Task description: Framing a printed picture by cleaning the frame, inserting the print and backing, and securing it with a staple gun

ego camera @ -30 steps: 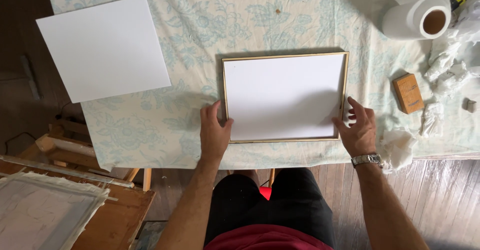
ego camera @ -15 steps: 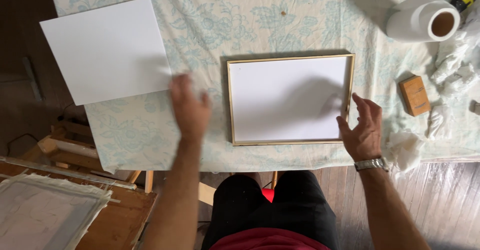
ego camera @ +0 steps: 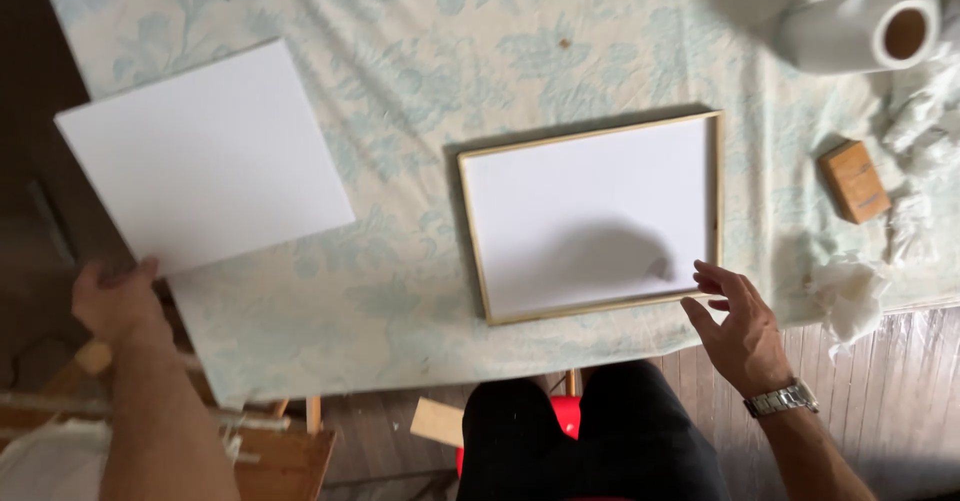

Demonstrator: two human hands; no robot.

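A: Head view, quick. What's your left hand [ego camera: 115, 296] doing?

B: You're pinching the near-left corner of the white panel [ego camera: 205, 156], thumb on top, fingers under I think, can't see them. The panel's lying well left of the gold-edged frame [ego camera: 592, 216], its left side overhanging the tablecloth [ego camera: 420, 51] edge, prob. why you're gripping it from outside the table.

A: And the right hand [ego camera: 740, 331]?

B: Released, fingers spread and loose, hovering just off the frame's near-right corner, w/ nothing in it. It's throwing a shadow on the frame's white face.

A: Frame itself?

B: Lying flat on the cloth, slightly skewed, white board filling it edge to edge. Nobody's touching it.

A: Anything holding stuff?

B: No real containers. Paper towel roll [ego camera: 860, 31] is lying on its side, far-right of the frame, hollow core facing you, looking empty. Small wooden block [ego camera: 854, 181] is sitting right of the frame, crumpled white tissue [ego camera: 850, 291] near it, bunching toward the table edge.
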